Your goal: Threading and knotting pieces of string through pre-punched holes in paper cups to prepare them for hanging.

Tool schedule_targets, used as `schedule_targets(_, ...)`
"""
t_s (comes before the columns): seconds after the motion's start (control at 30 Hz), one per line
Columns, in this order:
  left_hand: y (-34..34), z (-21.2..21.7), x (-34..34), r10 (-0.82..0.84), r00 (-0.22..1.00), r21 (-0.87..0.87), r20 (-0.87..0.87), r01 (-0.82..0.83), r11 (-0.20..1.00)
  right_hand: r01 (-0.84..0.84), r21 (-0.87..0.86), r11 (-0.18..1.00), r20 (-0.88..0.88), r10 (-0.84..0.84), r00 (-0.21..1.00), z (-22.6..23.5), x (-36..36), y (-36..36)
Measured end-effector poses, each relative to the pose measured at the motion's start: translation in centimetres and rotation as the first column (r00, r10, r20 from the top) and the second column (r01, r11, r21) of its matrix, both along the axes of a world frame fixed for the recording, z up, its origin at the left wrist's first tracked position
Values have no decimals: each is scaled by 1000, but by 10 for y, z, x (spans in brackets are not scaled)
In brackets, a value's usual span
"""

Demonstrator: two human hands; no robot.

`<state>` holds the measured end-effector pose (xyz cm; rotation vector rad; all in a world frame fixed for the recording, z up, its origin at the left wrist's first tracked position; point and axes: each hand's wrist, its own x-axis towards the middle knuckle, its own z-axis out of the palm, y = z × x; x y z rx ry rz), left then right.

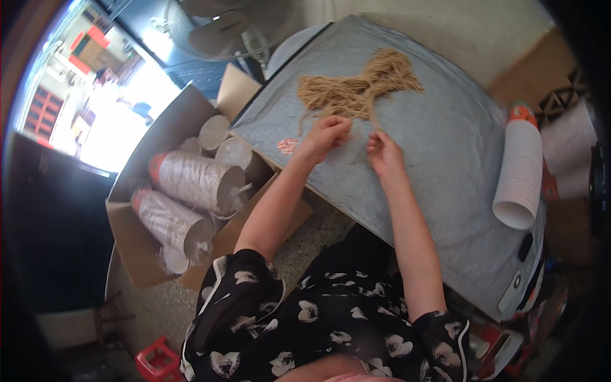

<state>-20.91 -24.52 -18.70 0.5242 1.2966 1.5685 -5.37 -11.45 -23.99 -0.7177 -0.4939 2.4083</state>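
Black fabric with a white floral print [299, 318] fills the lower centre of the frame, and both bare forearms rise from it toward a table [445, 165] covered in grey sheeting. On that sheeting, toward its far side, lies a bundle of tan string [356, 89], spread in a loose bow shape with a few strands trailing toward the person. Left hand [326, 135] rests at the near edge of the bundle, fingers curled and pinched together on those trailing strands. Right hand [384, 153] sits just beside it, apart from the main bundle, fingertips drawn together; whether a strand lies between them cannot be told at this distance, though a thin one appears to run up from it. A small red-and-white patterned item [287, 146] lies on the sheeting near the left wrist. At the table's right edge a tall stack of white paper cups [520, 172] lies on its side. On the floor to the left stands an open cardboard box [137, 254] holding wrapped sleeves of cups [191, 184]. A pedestal fan [223, 25] stands beyond the table's far corner.
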Motion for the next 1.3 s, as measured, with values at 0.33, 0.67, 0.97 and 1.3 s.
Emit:
schedule_targets(0.33,-12,0,6,153,988,97,-20,-151,984,-93,416,905,371,-76,926,48,13,-64)
schedule_targets(0.67,-22,16,30,427,596,256,-680,-353,900,-27,236,971,217,-26,976,40,33,-76)
schedule_targets(0.97,-72,11,72,106,284,46,-953,-211,976,-183,194,964,238,134,962,35,75,-98)
schedule_targets(1.3,-114,5,128,38,465,-49,-884,-174,984,-378,369,849,466,183,866,46,189,-116)
